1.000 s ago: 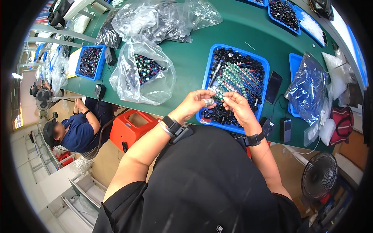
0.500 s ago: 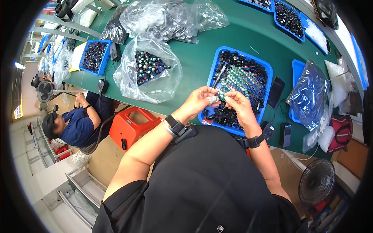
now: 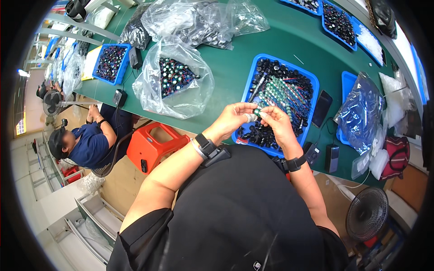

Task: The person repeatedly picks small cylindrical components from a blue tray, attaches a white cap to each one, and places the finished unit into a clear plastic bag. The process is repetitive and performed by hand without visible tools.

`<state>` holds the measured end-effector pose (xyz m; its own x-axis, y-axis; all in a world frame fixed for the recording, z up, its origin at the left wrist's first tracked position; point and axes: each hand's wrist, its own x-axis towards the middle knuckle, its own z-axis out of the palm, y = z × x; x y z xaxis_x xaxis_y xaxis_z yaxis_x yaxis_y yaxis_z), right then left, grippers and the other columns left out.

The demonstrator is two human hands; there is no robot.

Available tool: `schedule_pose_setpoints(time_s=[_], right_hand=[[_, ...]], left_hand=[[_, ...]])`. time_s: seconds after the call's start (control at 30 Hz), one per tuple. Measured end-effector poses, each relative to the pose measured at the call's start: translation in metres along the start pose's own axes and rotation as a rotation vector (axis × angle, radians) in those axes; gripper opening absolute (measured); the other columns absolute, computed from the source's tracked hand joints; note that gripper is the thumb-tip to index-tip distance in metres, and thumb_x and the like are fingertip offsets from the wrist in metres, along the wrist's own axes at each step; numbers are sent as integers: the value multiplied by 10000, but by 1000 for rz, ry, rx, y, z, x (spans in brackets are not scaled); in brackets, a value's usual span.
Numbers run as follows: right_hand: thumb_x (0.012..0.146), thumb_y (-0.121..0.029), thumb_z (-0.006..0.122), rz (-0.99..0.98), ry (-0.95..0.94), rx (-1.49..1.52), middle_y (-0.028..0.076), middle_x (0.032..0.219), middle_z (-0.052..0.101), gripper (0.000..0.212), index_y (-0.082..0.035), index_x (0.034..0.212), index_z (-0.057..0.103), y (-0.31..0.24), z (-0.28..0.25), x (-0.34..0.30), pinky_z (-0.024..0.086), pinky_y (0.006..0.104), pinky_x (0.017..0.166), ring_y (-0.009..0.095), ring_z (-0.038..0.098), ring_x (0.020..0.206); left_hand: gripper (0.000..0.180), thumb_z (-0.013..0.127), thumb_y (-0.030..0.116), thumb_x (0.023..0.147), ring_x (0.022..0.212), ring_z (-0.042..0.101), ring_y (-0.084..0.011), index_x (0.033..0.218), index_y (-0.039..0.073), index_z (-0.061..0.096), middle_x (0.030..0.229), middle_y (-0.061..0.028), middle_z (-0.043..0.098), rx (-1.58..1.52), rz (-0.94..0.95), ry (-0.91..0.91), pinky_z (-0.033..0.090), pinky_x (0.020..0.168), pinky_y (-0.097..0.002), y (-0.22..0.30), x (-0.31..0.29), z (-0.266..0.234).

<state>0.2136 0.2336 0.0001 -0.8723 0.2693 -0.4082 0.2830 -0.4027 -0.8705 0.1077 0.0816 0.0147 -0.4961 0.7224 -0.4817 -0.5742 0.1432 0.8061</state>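
My left hand (image 3: pixel 236 120) and my right hand (image 3: pixel 276 123) meet over the near left part of a blue tray (image 3: pixel 247 86). Their fingertips pinch a small green round part (image 3: pixel 257 111) between them; its details are mostly hidden. A whitish wrap (image 3: pixel 250 117) covers one finger of my left hand. Beneath and beyond my hands, the tray holds green round parts with thin red and blue wires (image 3: pixel 276 92), laid in rows, and many loose black round caps (image 3: pixel 266 137). Against the tray's left side leans a slim dark pen-like tool (image 3: pixel 257 86).
Left of the tray lies an open clear bag (image 3: pixel 199 92) of wired parts. A phone (image 3: pixel 321 108) and a plastic-wrapped bundle (image 3: pixel 361 110) are on the right. Farther left, a seated person (image 3: pixel 97 142) is beside a red stool (image 3: pixel 151 147). A fan (image 3: pixel 367 213) stands at lower right.
My fingertips have shifted slightly around the small green part, and the left fingers lie a little straighter over it. The whole view has moved slightly; otherwise things stay in place.
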Motion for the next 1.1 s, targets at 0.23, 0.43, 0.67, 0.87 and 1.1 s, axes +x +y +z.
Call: schedule_pose_setpoints(time_s=[0.23, 0.43, 0.67, 0.87, 1.1], right_hand=[[864, -105, 624, -42, -1, 136, 6, 805, 594, 106, -33, 936, 596, 2, -3, -1, 425, 206, 655, 76, 539, 710], [865, -122, 625, -44, -3, 65, 5, 776, 581, 118, -35, 936, 589, 0, -2, 0, 417, 205, 648, 78, 539, 700], [874, -113, 604, 50, 35, -21, 15, 779, 599, 104, -31, 938, 592, 7, -1, 2, 420, 217, 630, 88, 556, 682], [891, -100, 566, 53, 17, -118, 56, 818, 630, 138, 1, 985, 584, 5, 9, 0, 447, 225, 607, 118, 605, 693], [888, -56, 540, 178, 5, -183, 109, 826, 651, 143, 42, 989, 567, -2, 20, -3, 499, 247, 563, 143, 637, 667]], left_hand=[[370, 592, -35, 815, 949, 586, -142, 1179, -58, 534, 1063, -110, 608, -70, -9, 12, 471, 868, -261, 3, 1, 3], [365, 601, -33, 815, 950, 580, -136, 1175, -50, 540, 1063, -105, 604, -45, 14, 13, 471, 863, -259, 1, 2, 1], [343, 626, 10, 828, 944, 579, -132, 1161, -32, 557, 1036, -90, 611, -3, 28, 48, 474, 849, -256, -2, 1, 3], [274, 618, 43, 857, 850, 608, -133, 1108, -44, 552, 960, -99, 631, 48, 34, 89, 502, 784, -257, -5, 6, 4], [176, 565, -22, 839, 803, 634, -166, 1014, -30, 546, 906, -103, 637, 672, 294, 206, 523, 694, -272, -13, 3, 8]])
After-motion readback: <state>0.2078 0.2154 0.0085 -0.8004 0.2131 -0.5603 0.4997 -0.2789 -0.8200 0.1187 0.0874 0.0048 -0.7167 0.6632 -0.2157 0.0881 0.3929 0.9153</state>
